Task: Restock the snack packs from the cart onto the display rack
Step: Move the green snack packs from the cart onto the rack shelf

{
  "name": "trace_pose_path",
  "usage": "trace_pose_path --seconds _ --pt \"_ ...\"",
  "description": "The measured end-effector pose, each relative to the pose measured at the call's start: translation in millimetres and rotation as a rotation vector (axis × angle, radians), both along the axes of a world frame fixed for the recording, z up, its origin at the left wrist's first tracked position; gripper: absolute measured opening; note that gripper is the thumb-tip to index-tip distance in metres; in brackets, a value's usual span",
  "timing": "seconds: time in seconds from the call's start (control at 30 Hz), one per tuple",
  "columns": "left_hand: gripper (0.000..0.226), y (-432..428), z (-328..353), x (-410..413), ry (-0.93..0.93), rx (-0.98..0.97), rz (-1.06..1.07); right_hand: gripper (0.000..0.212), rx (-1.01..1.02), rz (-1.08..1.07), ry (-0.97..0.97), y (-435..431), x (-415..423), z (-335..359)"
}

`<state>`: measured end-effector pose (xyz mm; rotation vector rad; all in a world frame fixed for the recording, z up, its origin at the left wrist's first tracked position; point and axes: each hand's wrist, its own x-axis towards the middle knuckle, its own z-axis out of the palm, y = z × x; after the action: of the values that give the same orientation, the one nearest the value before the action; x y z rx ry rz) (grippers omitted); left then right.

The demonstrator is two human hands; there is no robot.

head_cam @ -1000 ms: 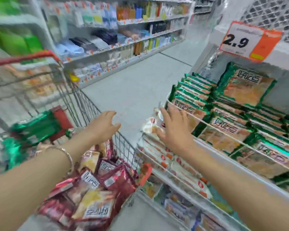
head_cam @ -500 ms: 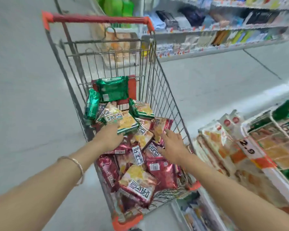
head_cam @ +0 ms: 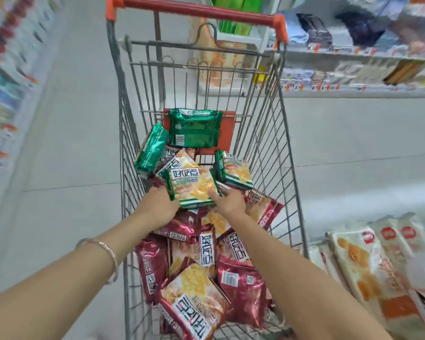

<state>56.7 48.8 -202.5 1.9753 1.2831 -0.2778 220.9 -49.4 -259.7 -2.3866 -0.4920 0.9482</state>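
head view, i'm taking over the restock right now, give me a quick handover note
Left hand: grips the left edge of a green-edged snack pack.
Right hand: grips the same pack's lower right corner.
Things: that pack is over the pile inside the cart. More green packs lie at the far end and red packs fill the near end. White and orange packs show at lower right; the display rack is barely in view.
Done: one pack is in both hands.
Left: carry it to the display rack, then move the rest.
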Motion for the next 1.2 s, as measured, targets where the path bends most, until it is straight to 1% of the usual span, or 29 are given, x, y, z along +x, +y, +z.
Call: trace_pose_path --seconds 0.07,0.13,0.17,0.23,0.27,0.3,0.33,0.37,0.4,0.43,0.47,0.5,0.53,0.6,0.63,0.67,0.7,0.73,0.77,0.8,0.87,0.9,0.97,1.03,1.07,1.1,1.13,1.17,1.2 --pt "0.052 -1 -2 6 0.001 -0.076 0.133 0.048 0.075 0.016 -0.015 -5 7 -1" --pt "0.06 0 -8 15 -0.03 -0.204 0.304 0.037 0.131 0.038 0.007 -11 13 -2" --pt "0.061 0 -9 19 -0.065 -0.263 0.39 0.033 0.163 0.021 0.053 -13 16 -2" --pt "0.067 4 -14 23 -0.167 -0.316 0.524 0.026 0.266 -0.089 0.241 -13 23 7" --pt "0.075 7 -13 25 -0.222 -0.357 0.577 0.023 0.322 -0.138 0.357 -12 27 14" --pt "0.085 10 -13 26 -0.281 -0.416 0.62 0.023 0.352 -0.154 0.46 -11 33 20" --pt "0.088 12 -12 27 -0.332 -0.492 0.657 0.025 0.373 -0.157 0.564 -9 38 27" --pt "0.08 15 -11 28 -0.369 -0.588 0.702 0.028 0.378 -0.141 0.659 -7 44 31" --pt "0.063 16 -8 30 -0.414 -0.685 0.752 0.03 0.363 -0.111 0.729 -6 47 35" --pt "0.046 17 -9 31 -0.458 -0.748 0.779 0.031 0.327 -0.063 0.723 -5 51 35" --pt "0.034 19 -11 31 -0.488 -0.751 0.806 0.03 0.29 -0.004 0.655 -2 54 34" --pt "0.028 19 -12 31 -0.505 -0.725 0.815 0.032 0.24 0.066 0.496 2 58 31" --pt "0.031 21 -16 28 -0.521 -0.694 0.809 0.035 0.175 0.147 0.269 6 64 27" --pt "0.057 22 -18 22 -0.512 -0.614 0.773 0.035 0.001 0.367 -0.19 16 76 13" --pt "0.071 23 -21 19 -0.497 -0.59 0.767 0.039 -0.087 0.453 -0.32 22 82 2" --pt "0.083 24 -22 16 -0.467 -0.572 0.763 0.049 -0.169 0.501 -0.378 26 85 -10" --pt "0.088 23 -20 14 -0.444 -0.565 0.754 0.06 -0.227 0.515 -0.391 30 86 -23" --pt "0.087 21 -18 13 -0.432 -0.565 0.735 0.07 -0.263 0.513 -0.402 32 85 -34" --pt "0.084 20 -20 12 -0.42 -0.568 0.722 0.075 -0.273 0.502 -0.444 35 84 -45" --pt "0.081 18 -18 11 -0.416 -0.565 0.712 0.075 -0.283 0.506 -0.517 36 83 -51" --pt "0.079 14 -10 14 -0.424 -0.572 0.691 0.066 -0.296 0.554 -0.679 35 85 -53" --pt "0.084 13 -9 14 -0.419 -0.592 0.704 0.059 -0.282 0.578 -0.708 34 87 -52" --pt "0.1 11 -8 12 -0.408 -0.616 0.713 0.038 -0.27 0.631 -0.707 33 89 -45" --pt "0.098 10 -13 9 -0.462 -0.613 0.712 0.021 -0.266 0.634 -0.736 32 89 -33" --pt "0.102 9 -14 9 -0.47 -0.617 0.707 0.016 -0.233 0.579 -0.755 30 90 -27" --pt "0.113 9 -16 8 -0.482 -0.613 0.713 0.014 -0.169 0.502 -0.769 28 91 -20" --pt "0.124 9 -18 9 -0.495 -0.617 0.708 0.016 -0.081 0.426 -0.785 26 92 -14" --pt "0.13 12 -34 8 -0.482 -0.614 0.694 0.019 0.033 0.374 -0.79 22 90 -6" --pt "0.13 16 -50 7 -0.488 -0.614 0.675 0.018 0.162 0.373 -0.816 16 84 2"
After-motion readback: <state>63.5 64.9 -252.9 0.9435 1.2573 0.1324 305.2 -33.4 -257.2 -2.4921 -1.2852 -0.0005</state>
